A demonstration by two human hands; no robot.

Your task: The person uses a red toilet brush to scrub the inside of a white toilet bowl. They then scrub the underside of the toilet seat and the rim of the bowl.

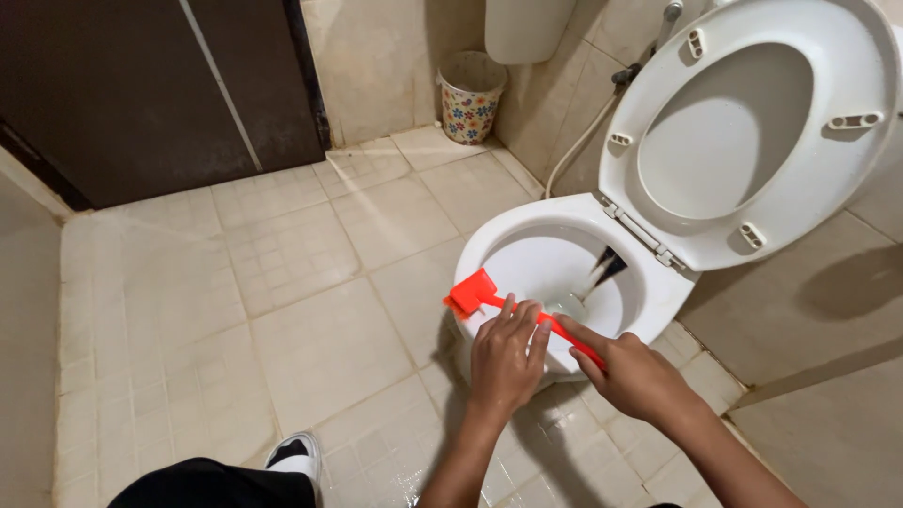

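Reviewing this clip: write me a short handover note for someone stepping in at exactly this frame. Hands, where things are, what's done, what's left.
Left hand: fingers over the middle of the red brush, pressing it on the front rim of the toilet bowl.
Right hand: gripping the handle end of the same brush.
Brush head sits on the outer left edge of the rim, bristles down.
Toilet seat is raised; water lies in the bowl.
Floral waste bin stands in the corner; floor tiles near the bowl look wet.
Done: cannot tell how much rim is scrubbed.
Left, likely: the rest of the rim, then rinsing.
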